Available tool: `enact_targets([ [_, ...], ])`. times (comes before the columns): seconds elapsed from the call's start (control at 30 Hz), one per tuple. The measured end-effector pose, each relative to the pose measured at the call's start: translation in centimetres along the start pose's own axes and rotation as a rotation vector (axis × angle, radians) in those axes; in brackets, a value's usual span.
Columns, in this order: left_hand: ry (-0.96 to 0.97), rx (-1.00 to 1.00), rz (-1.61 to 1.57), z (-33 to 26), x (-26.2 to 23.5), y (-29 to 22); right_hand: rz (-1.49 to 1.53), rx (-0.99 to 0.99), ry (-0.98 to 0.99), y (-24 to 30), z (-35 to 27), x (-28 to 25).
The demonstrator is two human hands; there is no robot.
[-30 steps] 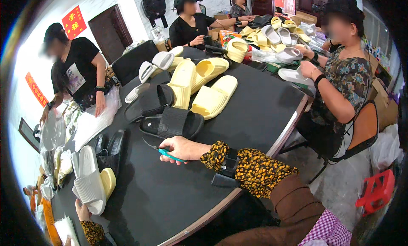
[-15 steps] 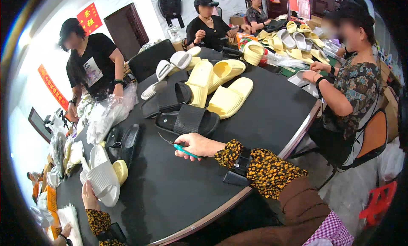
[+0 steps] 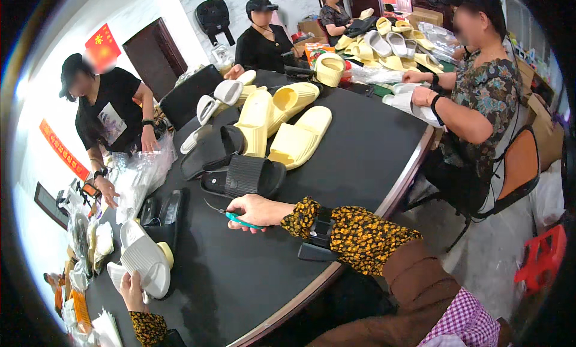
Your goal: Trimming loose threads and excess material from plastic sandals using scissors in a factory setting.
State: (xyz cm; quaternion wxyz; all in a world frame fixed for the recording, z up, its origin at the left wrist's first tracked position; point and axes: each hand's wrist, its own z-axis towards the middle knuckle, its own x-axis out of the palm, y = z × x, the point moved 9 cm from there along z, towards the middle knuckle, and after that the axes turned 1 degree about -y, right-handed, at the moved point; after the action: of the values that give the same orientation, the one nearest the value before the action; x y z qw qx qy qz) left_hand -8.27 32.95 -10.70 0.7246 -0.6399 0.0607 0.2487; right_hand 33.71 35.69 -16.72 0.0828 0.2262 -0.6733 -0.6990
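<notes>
At the near left of the table, my left hand [image 3: 133,292] is closed on a light grey slide slipper [image 3: 116,274]. A second light grey slipper [image 3: 146,258] lies against it, partly covering a pale yellow one [image 3: 167,254]. My right hand [image 3: 255,211] grips a tool with a teal handle [image 3: 243,221] and a thin, curved dark tip; its exact kind is unclear. Just beyond that hand lies a black slipper [image 3: 245,177], with another black one [image 3: 213,152] behind it. Another black pair [image 3: 162,220] sits beyond the grey slippers.
Yellow slippers [image 3: 300,138] and grey ones [image 3: 228,91] stand farther back on the black table [image 3: 240,287]. A person at left handles clear plastic bags [image 3: 141,179]; one at right holds light slippers [image 3: 414,102]. An orange-backed chair [image 3: 515,161] stands at right.
The view has shifted, moving most things left and up. My left hand has moved onto the nearer grey slipper, which now shows closer to me. My right hand still holds the teal tool.
</notes>
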Motion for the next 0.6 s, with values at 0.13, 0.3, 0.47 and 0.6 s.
enact_targets([
  [0.13, -0.009, 0.046, 0.044, -0.1, 2.9, -2.0, 0.006, 0.005, 0.002, 0.2, 0.0, 0.0],
  [0.3, 0.237, -0.041, -0.147, -1.3, 12.5, -4.0, 0.062, -0.033, -0.067, 0.6, 0.1, -0.5],
  [0.47, 0.374, -0.031, -0.182, -1.5, 18.0, -5.5, 0.183, -0.103, -0.134, 0.6, 0.8, -0.9],
  [0.6, 0.518, -0.003, -0.259, -3.3, 21.2, -8.2, 0.293, -0.222, -0.249, 1.5, 0.4, -2.0],
])
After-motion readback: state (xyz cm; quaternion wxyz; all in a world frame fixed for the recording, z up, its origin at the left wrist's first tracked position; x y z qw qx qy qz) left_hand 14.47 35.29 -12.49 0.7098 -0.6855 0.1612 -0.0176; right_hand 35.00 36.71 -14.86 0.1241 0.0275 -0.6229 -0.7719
